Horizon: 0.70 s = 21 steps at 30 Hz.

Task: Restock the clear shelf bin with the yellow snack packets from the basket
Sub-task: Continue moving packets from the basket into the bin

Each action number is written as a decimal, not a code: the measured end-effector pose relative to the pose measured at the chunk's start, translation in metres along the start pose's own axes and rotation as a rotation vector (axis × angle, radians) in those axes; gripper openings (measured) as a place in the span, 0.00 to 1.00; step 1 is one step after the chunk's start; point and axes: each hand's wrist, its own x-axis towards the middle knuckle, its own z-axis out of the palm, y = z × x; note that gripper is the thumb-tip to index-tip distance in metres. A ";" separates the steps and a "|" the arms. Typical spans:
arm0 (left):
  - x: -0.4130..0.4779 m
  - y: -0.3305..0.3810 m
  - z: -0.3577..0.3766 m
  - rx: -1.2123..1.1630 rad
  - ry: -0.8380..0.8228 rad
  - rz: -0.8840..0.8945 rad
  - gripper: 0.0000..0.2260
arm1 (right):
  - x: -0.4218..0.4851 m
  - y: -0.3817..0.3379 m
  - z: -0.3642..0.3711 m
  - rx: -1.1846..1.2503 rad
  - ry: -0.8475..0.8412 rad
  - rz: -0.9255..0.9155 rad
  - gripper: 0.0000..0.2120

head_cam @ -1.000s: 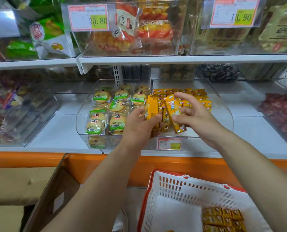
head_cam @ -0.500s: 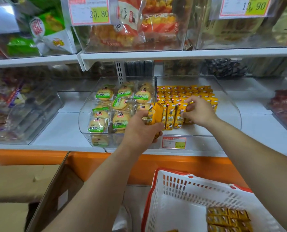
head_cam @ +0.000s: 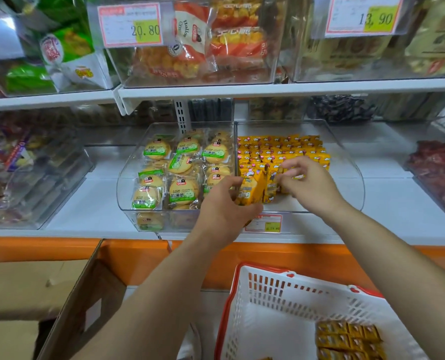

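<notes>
Our left hand point(head_cam: 224, 203) is curled round a small stack of yellow snack packets point(head_cam: 250, 189), gripping them upright at the front of the right compartment of the clear shelf bin point(head_cam: 300, 222). Just beside it our right hand point(head_cam: 311, 184) reaches in over the front wall, its fingertips point(head_cam: 289, 167) bent down and pinching at the front-row packets point(head_cam: 272, 185) that stand next to the held stack; exactly which one they have we cannot tell. Behind both hands the shelved packets point(head_cam: 281, 149) fill the back of the same compartment in tight yellow rows. Across the bin's clear divider, the left compartment holds round biscuits point(head_cam: 182, 172) in green-labelled wrappers. A small price label point(head_cam: 264, 224) sits on the bin's front wall, partly behind our left wrist. Below the white shelf and its orange edge, the white basket point(head_cam: 281, 289) with a red rim sits near us, with more yellow basket packets point(head_cam: 348, 339) lying flat in its right corner. To the left is an open cardboard box point(head_cam: 81, 307). On the shelf above, other clear bins carry price tags reading 20.80 point(head_cam: 130, 24) and 13.90 point(head_cam: 364, 16).
</notes>
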 end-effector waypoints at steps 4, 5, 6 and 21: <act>-0.004 0.003 0.011 0.089 -0.014 0.045 0.26 | -0.043 -0.027 -0.011 0.384 -0.222 0.011 0.07; -0.005 0.004 0.014 0.110 -0.020 0.064 0.25 | -0.049 -0.031 -0.012 0.401 -0.252 0.010 0.09; -0.007 0.004 0.017 0.129 -0.032 0.081 0.24 | -0.052 -0.034 -0.013 0.382 -0.260 0.008 0.11; -0.006 0.011 0.019 -0.069 -0.122 0.077 0.15 | -0.063 -0.013 -0.044 0.327 -0.312 -0.013 0.07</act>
